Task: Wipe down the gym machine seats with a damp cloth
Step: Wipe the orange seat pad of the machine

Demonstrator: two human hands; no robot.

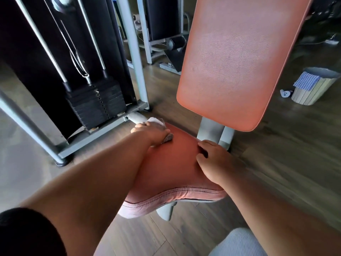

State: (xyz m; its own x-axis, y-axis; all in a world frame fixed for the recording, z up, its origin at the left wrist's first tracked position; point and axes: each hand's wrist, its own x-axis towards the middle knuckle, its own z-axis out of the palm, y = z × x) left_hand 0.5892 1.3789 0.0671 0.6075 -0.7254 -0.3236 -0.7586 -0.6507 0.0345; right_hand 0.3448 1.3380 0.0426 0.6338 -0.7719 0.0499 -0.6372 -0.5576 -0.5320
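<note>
An orange padded seat fills the lower middle of the head view, with its orange backrest rising behind it. My left hand holds a pale cloth bunched under its fingers at the seat's far left corner and presses it on the pad. My right hand rests on the seat's right edge near the grey post, fingers curled over the rim. Most of the cloth is hidden under my left hand.
A black weight stack in a grey frame stands close on the left. A slatted bucket with a blue checked cloth over its rim sits on the wood floor at right. Another machine stands behind.
</note>
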